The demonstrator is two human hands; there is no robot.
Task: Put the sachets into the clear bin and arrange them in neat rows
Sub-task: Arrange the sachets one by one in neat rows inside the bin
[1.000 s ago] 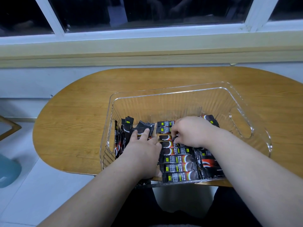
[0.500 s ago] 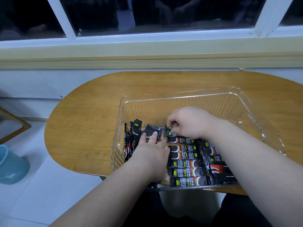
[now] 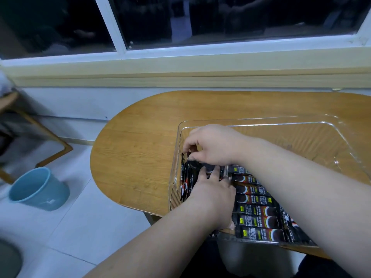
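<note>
A clear bin (image 3: 281, 125) stands on a wooden table (image 3: 136, 153). Several black sachets (image 3: 259, 219) lie flat in a row along the bin's near middle. More sachets (image 3: 185, 183) stand on edge against the bin's left wall. My left hand (image 3: 210, 195) rests inside the bin, fingers spread and pressing on loose sachets at the left. Just beyond it, my right hand (image 3: 210, 146) reaches across to the left wall, its fingertips pinched on the top of a dark sachet (image 3: 195, 163). The far half of the bin holds no sachets.
A blue bucket (image 3: 38, 189) stands on the tiled floor at the left. Beside it is a wooden chair frame (image 3: 46, 133). A window sill (image 3: 180, 65) runs behind the table. The bin overhangs the table's near edge.
My right hand has moved left from the middle row to the sachets at the bin's left wall. My head has turned left, so the bin sits further right in view.
</note>
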